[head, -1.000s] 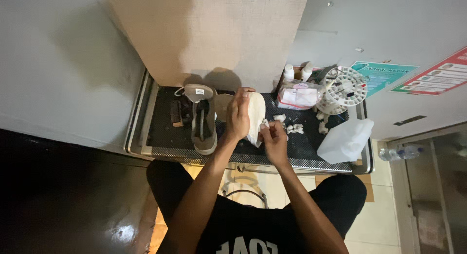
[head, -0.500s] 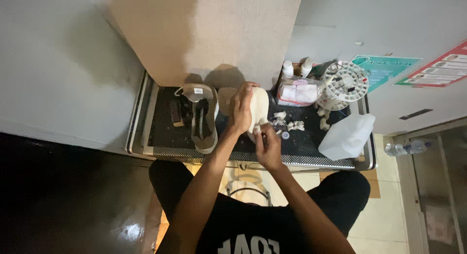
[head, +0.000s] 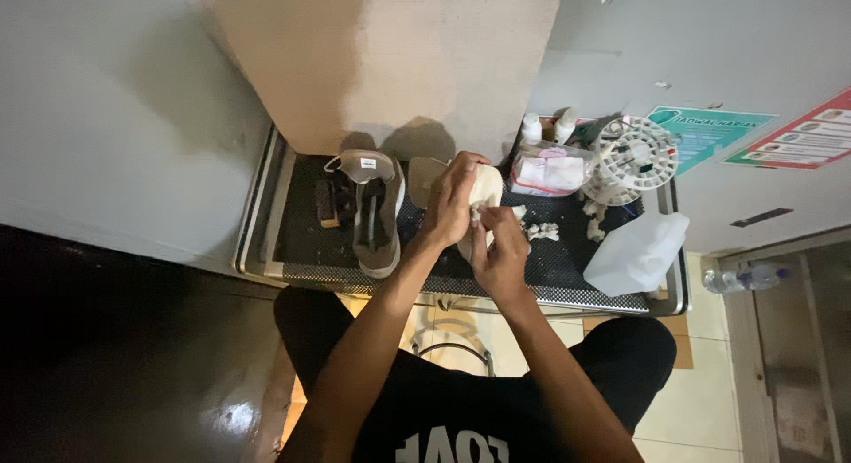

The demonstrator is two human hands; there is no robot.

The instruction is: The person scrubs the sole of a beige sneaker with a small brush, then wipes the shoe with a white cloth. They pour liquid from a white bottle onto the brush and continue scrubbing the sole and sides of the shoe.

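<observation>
Right hand (head: 503, 255), nearest the body, is held knuckles-up at the near edge of the tray (head: 266, 206), its fingers curled and pinched toward the lower end of the pale shoe (head: 483, 192); whether anything small is gripped between those fingertips cannot be told, since the fingers are turned away from the camera. Left hand (head: 452, 201), just beyond and slightly to the left, is closed around the pale shoe from its left side, fingers wrapped over the top. The pale shoe is thus held between both hands above the middle of the tray, its long axis running roughly away from the body and leaning a little to the right; the left hand is the nearer to its middle, the right hand to its near end. White scraps (head: 542, 231) are scattered on the dark mesh just right of the hands. A second shoe (head: 372, 210), grey, is laid on the tray well left of the hands, heel end far, toe end near, with a dark brush (head: 329, 203) beside it. A white plastic jug (head: 636, 253) is laid at the right end. Farther back, a clear packet (head: 548, 170), two small bottles (head: 545, 126) and a round white rack (head: 632, 157) are ranged, and a tan board (head: 381, 64) is propped against the wall.
</observation>
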